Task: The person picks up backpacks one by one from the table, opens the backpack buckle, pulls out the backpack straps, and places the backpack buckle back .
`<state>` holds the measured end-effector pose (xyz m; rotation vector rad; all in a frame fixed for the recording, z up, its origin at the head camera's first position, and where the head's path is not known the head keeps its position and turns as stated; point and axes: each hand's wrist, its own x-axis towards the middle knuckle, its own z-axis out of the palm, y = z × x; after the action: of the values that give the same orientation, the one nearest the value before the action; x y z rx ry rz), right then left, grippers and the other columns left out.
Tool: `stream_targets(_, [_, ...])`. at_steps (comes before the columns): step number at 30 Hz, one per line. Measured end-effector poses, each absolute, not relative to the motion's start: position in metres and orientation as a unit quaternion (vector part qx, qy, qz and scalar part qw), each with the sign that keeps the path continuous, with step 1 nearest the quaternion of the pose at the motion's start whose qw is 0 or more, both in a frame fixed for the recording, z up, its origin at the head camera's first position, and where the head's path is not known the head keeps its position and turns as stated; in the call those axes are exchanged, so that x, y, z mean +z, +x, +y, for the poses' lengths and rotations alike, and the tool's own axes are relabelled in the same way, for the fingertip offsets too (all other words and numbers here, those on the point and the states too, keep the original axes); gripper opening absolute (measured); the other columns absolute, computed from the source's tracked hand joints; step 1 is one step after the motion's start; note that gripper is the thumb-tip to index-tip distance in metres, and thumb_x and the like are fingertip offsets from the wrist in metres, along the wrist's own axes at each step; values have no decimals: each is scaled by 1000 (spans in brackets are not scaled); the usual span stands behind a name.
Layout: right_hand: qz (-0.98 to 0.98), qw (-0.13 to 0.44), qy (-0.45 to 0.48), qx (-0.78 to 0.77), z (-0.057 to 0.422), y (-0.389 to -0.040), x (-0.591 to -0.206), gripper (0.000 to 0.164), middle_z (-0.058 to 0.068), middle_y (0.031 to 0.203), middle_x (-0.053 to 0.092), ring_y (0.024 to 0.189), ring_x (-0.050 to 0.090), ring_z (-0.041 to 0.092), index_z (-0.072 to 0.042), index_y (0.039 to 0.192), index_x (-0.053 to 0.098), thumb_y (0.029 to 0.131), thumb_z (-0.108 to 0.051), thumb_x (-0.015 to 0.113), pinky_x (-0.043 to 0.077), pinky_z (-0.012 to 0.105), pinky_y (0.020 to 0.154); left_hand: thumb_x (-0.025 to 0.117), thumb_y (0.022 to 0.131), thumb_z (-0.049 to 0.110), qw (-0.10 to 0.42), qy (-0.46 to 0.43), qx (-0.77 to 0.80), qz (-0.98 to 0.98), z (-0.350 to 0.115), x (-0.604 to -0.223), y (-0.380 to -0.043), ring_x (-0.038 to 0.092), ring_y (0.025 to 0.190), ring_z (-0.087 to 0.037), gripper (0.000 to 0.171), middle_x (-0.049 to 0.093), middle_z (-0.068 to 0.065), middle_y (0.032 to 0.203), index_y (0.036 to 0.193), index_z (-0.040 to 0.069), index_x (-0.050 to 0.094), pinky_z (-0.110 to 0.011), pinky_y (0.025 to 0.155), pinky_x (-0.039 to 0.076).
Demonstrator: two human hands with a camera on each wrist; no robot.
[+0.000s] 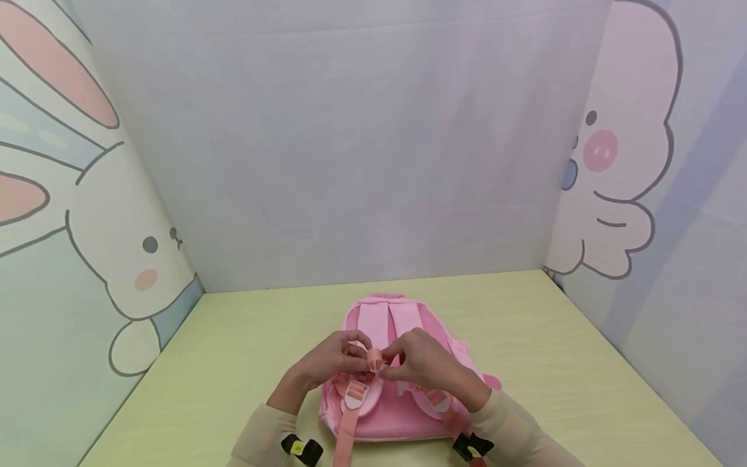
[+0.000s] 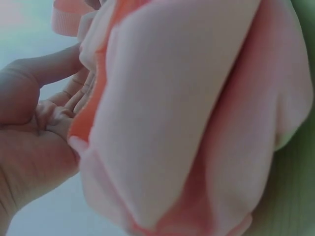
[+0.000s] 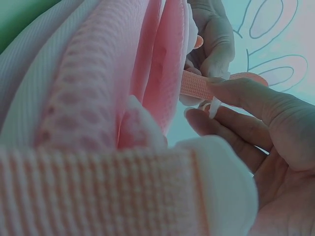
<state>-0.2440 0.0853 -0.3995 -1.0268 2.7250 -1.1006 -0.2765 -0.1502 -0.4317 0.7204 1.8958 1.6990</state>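
Note:
A pink child's backpack [image 1: 403,415] lies on the table with its back panel and padded shoulder straps facing up. Over its middle, both hands meet at a short coral webbing strap [image 1: 375,359] with a small white plastic buckle [image 3: 215,105]. My left hand [image 1: 341,355] pinches the webbing from the left, its fingertips partly hidden by pink padding [image 2: 152,98] in the left wrist view. From the right, my right hand [image 1: 423,360] pinches the white buckle between thumb and fingers, the webbing running through it. A coral loop [image 2: 66,19] sticks up beside the left fingers.
White strap adjusters [image 1: 356,394] sit on the lower shoulder straps, and coral tails [image 1: 345,434] run toward the near edge. Black bands [image 1: 302,449] are at the sleeves. Cartoon-printed curtains [image 1: 373,149] enclose the pale yellow table [image 1: 233,363] on three sides.

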Motion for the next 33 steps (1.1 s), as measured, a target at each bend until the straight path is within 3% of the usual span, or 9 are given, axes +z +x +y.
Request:
stream_targets(10, [873, 19, -340, -350, 85, -245, -401, 5, -10, 62, 61, 49, 43, -1, -18, 83, 79, 82, -17, 83, 34, 18, 45, 65, 93, -3, 257, 252, 638, 681, -149, -432, -276, 71, 85, -25, 18, 71, -19, 95, 106, -2, 54, -37, 79, 58])
stream_targets(23, [876, 17, -342, -338, 84, -244, -399, 12, -9, 59, 57, 50, 42, -1, -18, 74, 75, 80, -13, 83, 34, 18, 45, 66, 92, -3, 260, 253, 640, 678, -149, -434, -276, 71, 85, -25, 17, 71, -18, 94, 102, -1, 53, -38, 79, 58])
stream_targets(33, [880, -18, -341, -331, 81, -244, -398, 8, -8, 58, 55, 49, 37, -1, -16, 84, 79, 79, -11, 83, 29, 19, 44, 65, 93, -3, 272, 259, 641, 669, -148, -434, -278, 70, 81, -22, 15, 71, -17, 92, 101, -1, 52, -34, 76, 58])
